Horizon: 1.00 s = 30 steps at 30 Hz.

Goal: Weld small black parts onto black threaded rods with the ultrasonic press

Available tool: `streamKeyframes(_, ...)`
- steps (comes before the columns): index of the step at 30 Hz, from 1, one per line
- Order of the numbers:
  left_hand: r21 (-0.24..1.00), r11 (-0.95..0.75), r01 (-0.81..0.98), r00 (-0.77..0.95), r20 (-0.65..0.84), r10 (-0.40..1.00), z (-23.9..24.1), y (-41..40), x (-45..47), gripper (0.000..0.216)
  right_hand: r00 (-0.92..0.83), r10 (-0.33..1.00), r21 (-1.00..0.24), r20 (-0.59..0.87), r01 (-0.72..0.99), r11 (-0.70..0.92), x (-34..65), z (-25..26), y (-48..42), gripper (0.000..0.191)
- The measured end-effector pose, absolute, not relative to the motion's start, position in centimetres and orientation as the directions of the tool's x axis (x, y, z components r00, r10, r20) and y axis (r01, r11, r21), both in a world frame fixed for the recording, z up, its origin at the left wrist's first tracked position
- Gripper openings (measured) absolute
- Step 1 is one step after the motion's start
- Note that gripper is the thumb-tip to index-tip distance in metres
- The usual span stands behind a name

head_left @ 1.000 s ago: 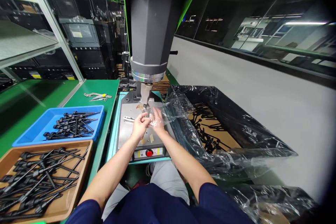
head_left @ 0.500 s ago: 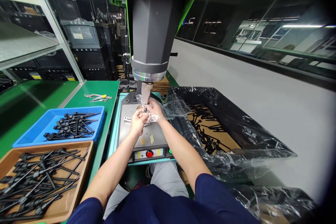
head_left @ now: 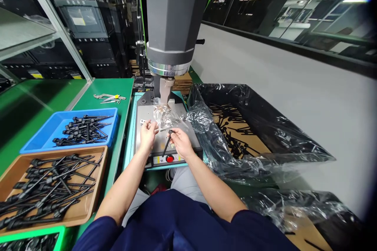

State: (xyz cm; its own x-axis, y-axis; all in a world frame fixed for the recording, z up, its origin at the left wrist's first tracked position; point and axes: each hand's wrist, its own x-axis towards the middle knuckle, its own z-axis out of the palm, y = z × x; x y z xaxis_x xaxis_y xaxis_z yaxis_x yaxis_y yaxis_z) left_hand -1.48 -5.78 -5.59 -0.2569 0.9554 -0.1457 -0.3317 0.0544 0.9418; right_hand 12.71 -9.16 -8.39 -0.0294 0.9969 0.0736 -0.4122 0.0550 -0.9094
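My right hand (head_left: 182, 142) pinches a thin black rod (head_left: 167, 142) above the grey metal plate (head_left: 176, 137) of the press machine (head_left: 172, 19). My left hand (head_left: 147, 133) hovers just left of it over the plate, fingers curled; whether it holds anything cannot be told. A small clear plastic bag (head_left: 162, 115) lies on the plate right under the machine's horn (head_left: 165, 90), a short way beyond both hands.
A red button (head_left: 169, 159) sits on the machine's front edge. At left, a blue tray (head_left: 38, 139) and a brown tray (head_left: 85, 208) hold several black rods. A plastic-lined box (head_left: 265, 137) of rods stands at right. Tweezers (head_left: 108, 97) lie on the green bench.
Both hands have pulled back from under the horn toward me. The clear bag stays under the horn, and my right hand now holds a black rod.
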Motion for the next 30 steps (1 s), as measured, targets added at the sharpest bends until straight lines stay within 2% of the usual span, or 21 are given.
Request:
streamKeyframes(2,0.966,0.039,-0.257,-0.316,-0.122,0.941,-6.8,-8.4,-2.5,0.055,-0.045,0.994,-0.907,0.101,-0.414,0.074,12.7,-7.6,-9.8,0.039)
streamKeyframes(3,0.973,0.057,-0.225,-0.285,-0.121,0.951,-7.3,-9.8,-3.0,0.055,-0.049,0.992,-0.91,0.115,-0.405,0.086,12.6,-7.3,-9.9,0.039)
streamKeyframes(7,0.985,0.157,-0.076,0.104,-0.149,0.983,-8.4,-14.7,-4.9,0.044,-0.056,0.984,-0.938,0.169,-0.316,0.143,11.7,-6.6,-10.2,0.043)
streamKeyframes(9,0.992,0.122,-0.019,0.174,-0.116,0.978,-8.6,-15.8,-5.5,0.037,-0.084,0.978,-0.952,0.192,-0.26,0.164,10.9,-6.5,-10.4,0.045)
streamKeyframes(14,0.996,0.087,-0.008,0.081,-0.087,0.993,-9.0,-16.0,-5.9,0.017,-0.194,0.955,-0.961,0.223,-0.21,0.182,8.6,-5.7,-10.5,0.038)
streamKeyframes(17,0.996,0.069,-0.051,-0.028,-0.071,0.997,-9.1,-15.4,-6.3,0.018,-0.222,0.957,-0.968,0.187,-0.207,0.141,8.5,-5.2,-10.6,0.047)
streamKeyframes(20,0.983,0.011,-0.184,-0.252,-0.058,0.966,-8.3,-13.6,-8.3,0.027,-0.21,0.972,-0.98,0.106,-0.188,0.067,9.8,-5.1,-11.1,0.049)
streamKeyframes(22,0.946,-0.08,-0.315,-0.434,-0.068,0.898,-7.2,-11.8,-10.6,0.034,-0.207,0.977,-0.986,0.047,-0.167,0.012,11.0,-5.3,-11.7,0.047)
streamKeyframes(25,0.851,-0.215,-0.48,-0.628,-0.162,0.761,-5.7,-9.5,-13.4,0.028,-0.189,0.982,-0.993,-0.02,-0.114,-0.043,12.9,-5.5,-12.8,0.047)
streamKeyframes(27,0.799,-0.2,-0.567,-0.628,-0.262,0.733,-5.4,-9.2,-13.7,0.025,-0.16,0.986,-0.997,-0.044,-0.062,-0.055,14.2,-5.6,-13.5,0.046)
streamKeyframes(30,0.781,-0.039,-0.623,-0.473,-0.337,0.814,-6.1,-11.0,-11.7,0.031,-0.052,0.997,-0.998,-0.06,0.023,-0.059,17.4,-5.7,-14.4,0.045)
